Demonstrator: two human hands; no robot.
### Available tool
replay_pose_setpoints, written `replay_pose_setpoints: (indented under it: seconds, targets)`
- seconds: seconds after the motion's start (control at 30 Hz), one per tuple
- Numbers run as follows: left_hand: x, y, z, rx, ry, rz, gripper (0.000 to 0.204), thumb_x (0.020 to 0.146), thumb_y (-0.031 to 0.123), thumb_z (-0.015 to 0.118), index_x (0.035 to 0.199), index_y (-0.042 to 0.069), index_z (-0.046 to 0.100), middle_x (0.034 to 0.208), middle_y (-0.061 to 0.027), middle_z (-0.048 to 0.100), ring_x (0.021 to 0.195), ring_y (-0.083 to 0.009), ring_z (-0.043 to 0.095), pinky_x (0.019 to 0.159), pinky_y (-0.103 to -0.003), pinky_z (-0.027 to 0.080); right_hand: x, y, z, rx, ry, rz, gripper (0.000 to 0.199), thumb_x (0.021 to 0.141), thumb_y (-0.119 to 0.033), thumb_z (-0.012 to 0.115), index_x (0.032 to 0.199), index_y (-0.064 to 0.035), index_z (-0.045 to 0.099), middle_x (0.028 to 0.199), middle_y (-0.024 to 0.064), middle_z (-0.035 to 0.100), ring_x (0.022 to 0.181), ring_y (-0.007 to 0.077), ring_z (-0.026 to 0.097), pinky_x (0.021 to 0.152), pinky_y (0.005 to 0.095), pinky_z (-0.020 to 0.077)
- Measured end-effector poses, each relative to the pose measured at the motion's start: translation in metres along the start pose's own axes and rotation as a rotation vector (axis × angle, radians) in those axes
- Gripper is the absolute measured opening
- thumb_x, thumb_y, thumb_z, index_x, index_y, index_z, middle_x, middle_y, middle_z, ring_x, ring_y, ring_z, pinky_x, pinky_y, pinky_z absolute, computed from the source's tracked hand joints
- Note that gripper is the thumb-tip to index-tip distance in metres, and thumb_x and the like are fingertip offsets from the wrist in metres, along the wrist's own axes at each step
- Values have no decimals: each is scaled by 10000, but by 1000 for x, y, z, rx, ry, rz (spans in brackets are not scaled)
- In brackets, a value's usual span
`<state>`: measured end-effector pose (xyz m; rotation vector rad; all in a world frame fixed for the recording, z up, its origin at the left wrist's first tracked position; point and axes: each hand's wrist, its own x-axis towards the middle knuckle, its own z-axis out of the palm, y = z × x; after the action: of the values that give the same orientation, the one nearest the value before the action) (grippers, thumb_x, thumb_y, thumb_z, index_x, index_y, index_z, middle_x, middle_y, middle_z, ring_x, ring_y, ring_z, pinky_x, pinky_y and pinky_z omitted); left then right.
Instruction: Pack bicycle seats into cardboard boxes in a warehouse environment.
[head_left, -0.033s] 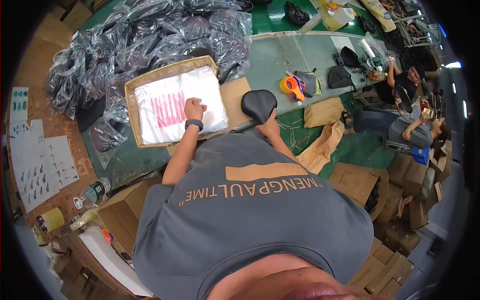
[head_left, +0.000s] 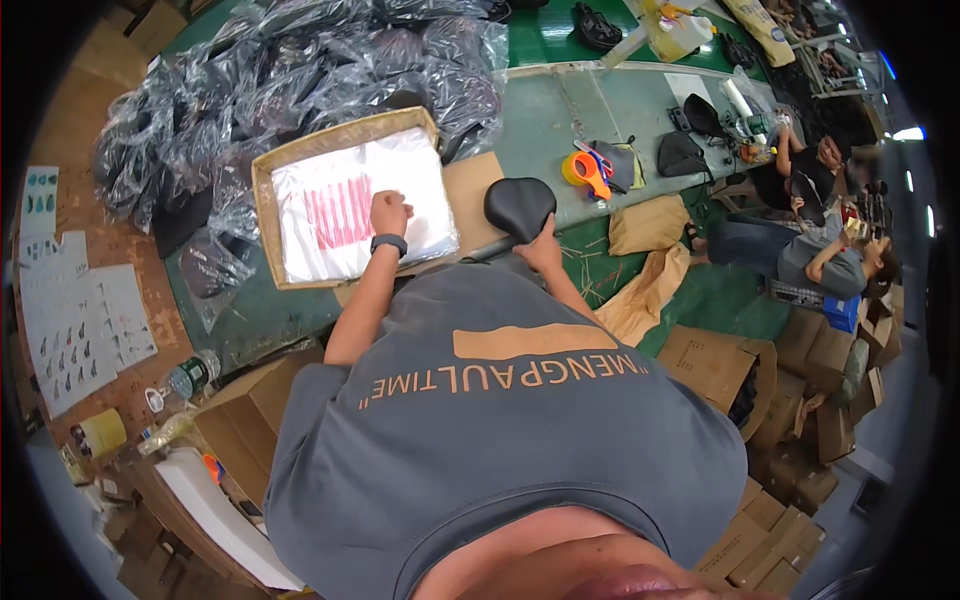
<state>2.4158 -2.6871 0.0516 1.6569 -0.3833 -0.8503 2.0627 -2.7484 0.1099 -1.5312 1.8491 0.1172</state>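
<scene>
Only slight view shift since earlier: black saddle (head_left: pixel 519 206) just beyond right hand (head_left: pixel 544 247) clamped on its nose.

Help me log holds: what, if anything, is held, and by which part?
The right hand holds the black saddle by its near end. The left hand is at the plastic bags; whether it holds one cannot be told.
</scene>
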Motion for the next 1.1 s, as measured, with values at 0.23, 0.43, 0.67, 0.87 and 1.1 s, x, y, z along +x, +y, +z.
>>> replay_pose_setpoints:
  seconds: [0.23,0.43,0.67,0.87,1.1]
  targets:
    - [-11,31,-35,202,-21,109,340,1036,327,679,1026,8,798,903,-115,780,700,-189,729,693,-349,572,-70,6,-69,1286,-817,64,741,930,-179,783,1545,-27,399,1256,214,690,1004,293,738,816,427,619]
    - [-40,76,-55,225,-93,225,274,1046,241,641,1105,30,806,920,-151,791,825,-251,768,755,-343,569,-61,-64,-46,1209,-773,-281,525,949,-73,753,1403,-11,496,1141,152,685,980,290,750,789,411,656]
    - [-93,114,-57,498,-408,425,244,1052,157,619,980,-36,749,825,-106,752,784,-177,726,738,-328,555,-82,-182,-11,1149,-1186,-269,476,954,-62,770,1370,25,553,1137,179,728,980,278,773,850,413,683]
    - [-128,112,-122,-739,-203,-222,189,1086,176,617,1172,27,695,1054,-65,742,883,-171,704,796,-314,585,-98,-190,-21,1178,-1058,-247,350,980,-81,744,1280,5,585,1032,143,711,849,232,740,726,346,658]
    - [-105,175,-169,-1064,-225,-233,183,1072,222,669,1142,56,698,867,15,616,670,-81,525,575,-222,427,-89,-144,-63,1156,-1186,-489,601,895,-56,797,1426,-13,521,1225,141,677,937,222,710,801,356,595]
